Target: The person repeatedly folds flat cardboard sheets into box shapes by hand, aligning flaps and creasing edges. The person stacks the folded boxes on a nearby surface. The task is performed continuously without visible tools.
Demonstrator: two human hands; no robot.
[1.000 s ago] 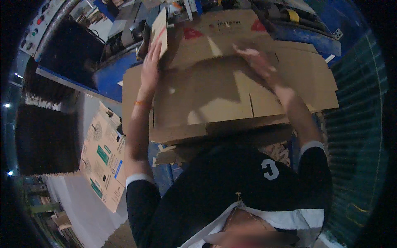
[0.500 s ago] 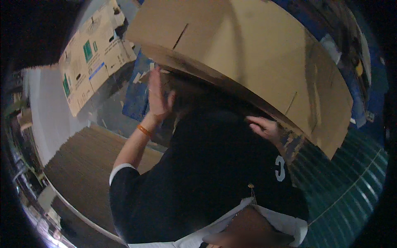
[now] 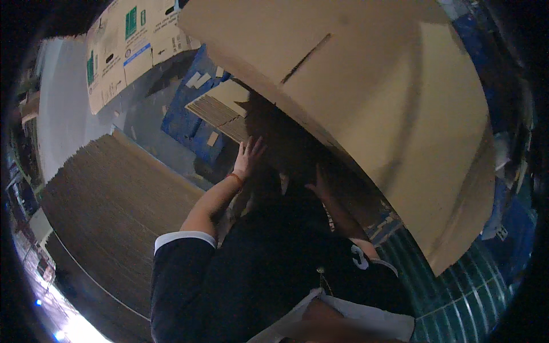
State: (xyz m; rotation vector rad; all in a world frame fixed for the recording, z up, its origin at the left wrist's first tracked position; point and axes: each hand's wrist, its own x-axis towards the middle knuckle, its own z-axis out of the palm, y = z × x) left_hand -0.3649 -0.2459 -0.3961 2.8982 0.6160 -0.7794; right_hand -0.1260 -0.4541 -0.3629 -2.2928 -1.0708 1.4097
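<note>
A stack of large flat brown cardboard sheets (image 3: 366, 97) fills the upper right, with a dark slot cut in its top sheet. Its near side lies in deep shadow. Below its left end, a smaller bundle of layered cardboard (image 3: 220, 117) juts out. My left hand (image 3: 247, 158) is open, fingers spread, at the near edge of that bundle; whether it touches cannot be made out. To the right, my right hand (image 3: 321, 183) is held up in the shadow with its fingers stretched and thumb apart. Neither hand holds anything.
On my left stands a tall pile of flat cardboard (image 3: 120, 183). Beyond it lie printed cardboard pieces (image 3: 134, 51) with green marks. A blue pallet (image 3: 191, 128) with cardboard scraps shows under the bundle. Green ribbed flooring or rollers (image 3: 457, 286) lie at lower right.
My left hand has come down from beside the stack's left end. My right hand has moved left, closer to it. The view has shifted, showing more of the lower bundle.
</note>
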